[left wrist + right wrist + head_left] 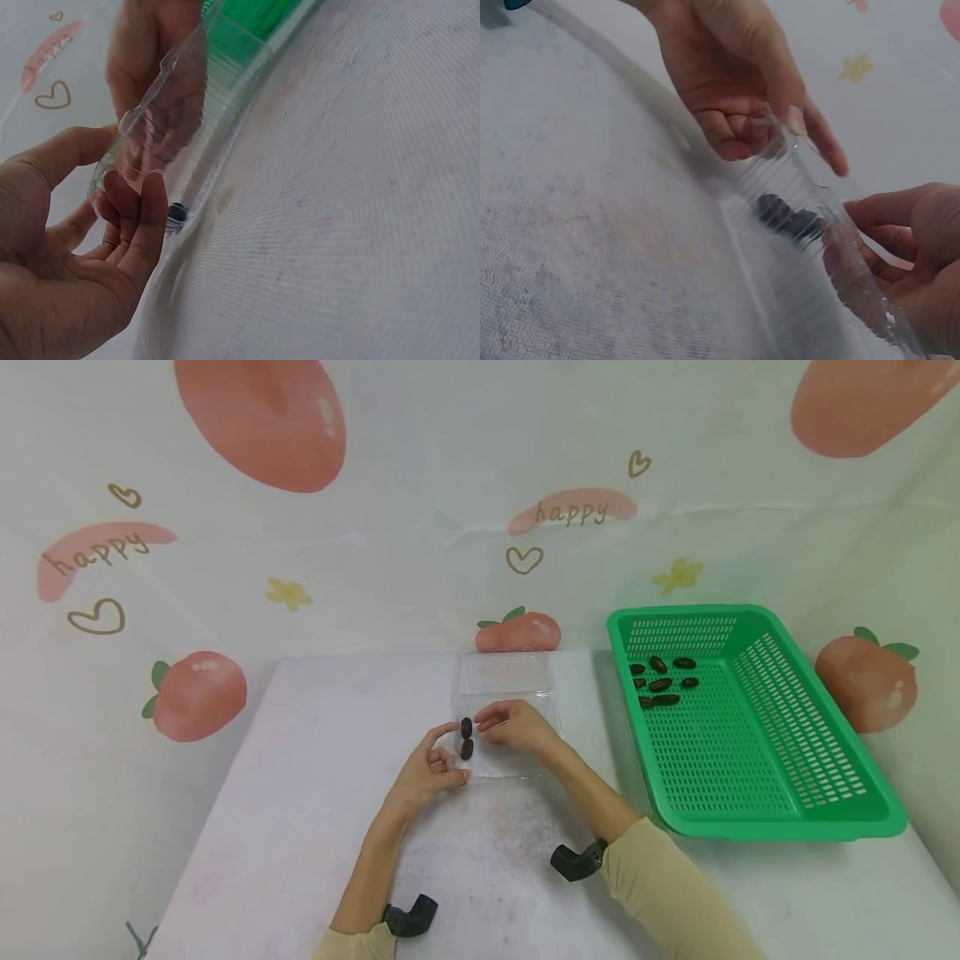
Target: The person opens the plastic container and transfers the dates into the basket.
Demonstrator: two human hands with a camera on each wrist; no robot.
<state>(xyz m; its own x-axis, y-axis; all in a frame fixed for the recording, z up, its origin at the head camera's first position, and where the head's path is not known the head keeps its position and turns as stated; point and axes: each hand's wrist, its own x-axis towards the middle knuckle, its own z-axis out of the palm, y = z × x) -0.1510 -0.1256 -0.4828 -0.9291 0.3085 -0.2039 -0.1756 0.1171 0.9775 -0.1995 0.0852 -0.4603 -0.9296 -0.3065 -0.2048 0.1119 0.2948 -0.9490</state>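
Note:
A clear plastic box [510, 764] lies with its lid [502, 675] folded back toward the wall. Two dark brown dates, an upper date [467, 727] and a lower date [467, 749], sit end to end along its left side. My left hand [423, 774] holds the box's left edge, thumb at the near corner and index finger farther up. Over the box, my right hand [517, 727] has its loosely bent fingertips just right of the upper date, with nothing visible in them. Through the clear wall, the dates [780, 214] show in the right wrist view.
A green plastic basket [847, 760] with slotted sides stands on the right of the white-covered table [300, 777]. Several dates [660, 685] lie in its far left part. A printed cloth [405, 568] hangs behind the table.

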